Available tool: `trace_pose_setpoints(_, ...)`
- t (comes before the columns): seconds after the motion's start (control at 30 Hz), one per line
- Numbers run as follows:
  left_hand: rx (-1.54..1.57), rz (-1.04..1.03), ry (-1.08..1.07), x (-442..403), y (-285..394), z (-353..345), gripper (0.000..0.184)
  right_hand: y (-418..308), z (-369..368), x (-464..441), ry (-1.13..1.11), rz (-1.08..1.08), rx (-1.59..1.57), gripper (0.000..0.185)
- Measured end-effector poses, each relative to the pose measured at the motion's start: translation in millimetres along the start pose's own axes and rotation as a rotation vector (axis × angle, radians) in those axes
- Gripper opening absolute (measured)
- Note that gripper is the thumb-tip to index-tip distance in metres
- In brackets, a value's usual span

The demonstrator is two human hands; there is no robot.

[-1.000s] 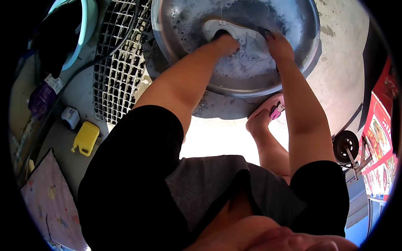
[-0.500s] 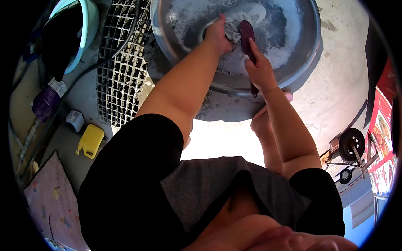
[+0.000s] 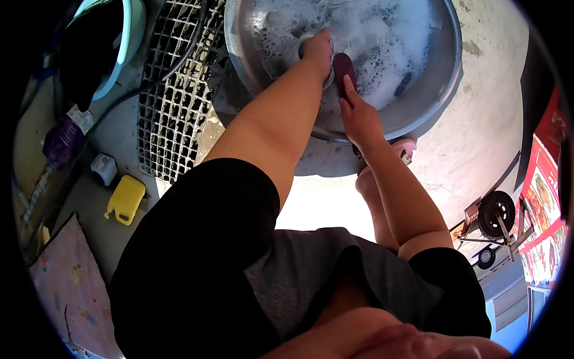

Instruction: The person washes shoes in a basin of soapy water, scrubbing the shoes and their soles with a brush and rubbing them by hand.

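A large metal basin (image 3: 445, 90) of foamy water is in front of me at the top of the view. My left hand (image 3: 318, 51) is down in the suds, gripping a pale laced shoe (image 3: 329, 79) near its opening. Foam and water cover most of the shoe, so its outline is hard to follow. Held by its handle in my right hand (image 3: 363, 118) is a dark purple scrub brush (image 3: 343, 67). The brush head is beside my left hand, at the shoe; its bristles face away and are hidden.
A metal grate (image 3: 173, 96) lies left of the basin, with a dark hose (image 3: 140, 90) across it. Further left are a light-blue tub (image 3: 136, 30) with dark cloth, a purple bag (image 3: 60, 143), a white container (image 3: 104, 169) and a yellow jug (image 3: 126, 200). A wheel (image 3: 497, 213) stands at right.
The shoe has sunk from plain sight into the suds. My left hand has gone lower into the water, and the brush has shifted slightly left and down in view.
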State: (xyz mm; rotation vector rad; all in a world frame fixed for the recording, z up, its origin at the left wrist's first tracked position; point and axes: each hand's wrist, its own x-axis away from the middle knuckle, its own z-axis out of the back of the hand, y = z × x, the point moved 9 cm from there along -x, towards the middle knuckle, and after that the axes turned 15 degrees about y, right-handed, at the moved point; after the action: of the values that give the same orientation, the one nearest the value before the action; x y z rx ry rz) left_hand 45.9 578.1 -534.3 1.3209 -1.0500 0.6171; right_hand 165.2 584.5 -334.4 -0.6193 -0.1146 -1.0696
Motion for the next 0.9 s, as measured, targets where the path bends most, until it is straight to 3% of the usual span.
trace_pose_setpoints(0.03,-0.02,0.095,-0.055,15,3,-4,0.043,-3,-3,2,-0.021,-0.005,0.037,0.051)
trace_pose_setpoints(0.1,-0.386,-0.065,-0.009,48,34,-1,0.035,-13,-6,-54,-0.026,0.012,0.167,0.05)
trace_pose_setpoints(0.17,0.015,0.335,0.097,34,5,5,0.035,-23,-8,-107,0.032,0.061,0.191,0.048)
trace_pose_setpoints(0.27,0.058,0.373,-0.006,-3,-14,-1,0.039,-25,0,-104,0.082,0.053,0.098,0.047)
trace_pose_setpoints(0.37,0.162,0.438,-0.075,14,-10,-8,0.042,5,17,-41,-0.033,-0.136,-0.074,0.048)
trace_pose_setpoints(0.43,0.139,0.385,-0.076,9,-8,-12,0.042,11,28,12,0.049,0.014,-0.213,0.051)
trace_pose_setpoints(0.5,-0.012,0.229,0.009,3,-3,-3,0.037,-12,19,20,-0.068,0.017,-0.077,0.05)
trace_pose_setpoints(0.53,0.018,0.274,-0.02,8,-5,-4,0.037,-19,14,25,-0.124,0.012,-0.007,0.05)
trace_pose_setpoints(0.63,0.161,0.321,-0.109,48,14,-14,0.039,-10,-8,-77,0.064,0.019,0.098,0.048)
trace_pose_setpoints(0.7,0.118,0.372,-0.066,74,40,-14,0.04,-26,-7,-120,0.073,0.035,0.14,0.049)
trace_pose_setpoints(0.8,0.122,0.45,-0.117,56,23,-11,0.04,-29,7,-88,0.058,-0.007,0.025,0.049)
trace_pose_setpoints(0.87,0.123,0.546,-0.147,23,-9,-11,0.041,-18,5,-19,-0.052,-0.024,0.039,0.05)
trace_pose_setpoints(0.9,0.136,0.444,-0.144,27,-3,-15,0.039,-10,-1,4,-0.102,-0.015,0.072,0.052)
